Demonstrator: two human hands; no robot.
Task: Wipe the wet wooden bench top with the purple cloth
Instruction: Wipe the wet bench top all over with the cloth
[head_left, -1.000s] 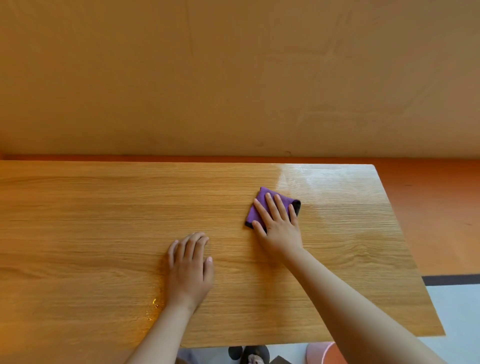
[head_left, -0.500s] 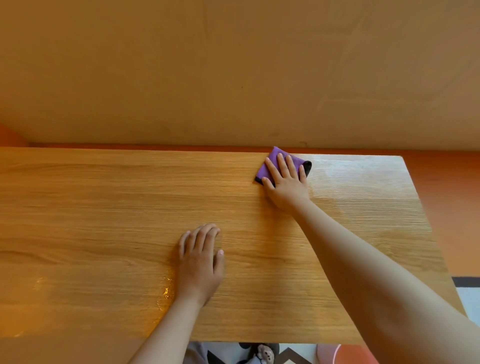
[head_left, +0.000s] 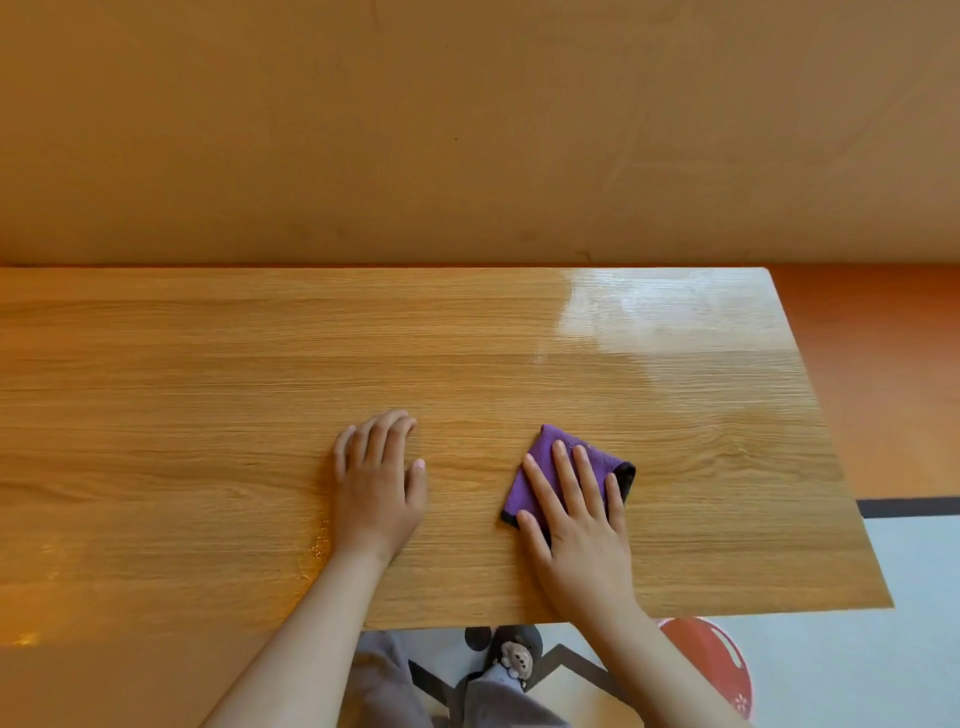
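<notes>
A light-brown wood-grain desk (head_left: 208, 389) stands against a tan wall (head_left: 467, 130), with a wet sheen (head_left: 649, 312) at its far right corner. The right hand (head_left: 576, 525) presses flat, fingers straight, on the folded purple cloth (head_left: 540, 467) near the front edge. The left hand (head_left: 376, 483) lies released beside it. Half a second ago the cloth was at the far edge.

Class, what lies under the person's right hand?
The purple cloth, pressed onto the bench top by the right hand, fingers straight. The cloth's near part and the wood beneath are hidden.
</notes>
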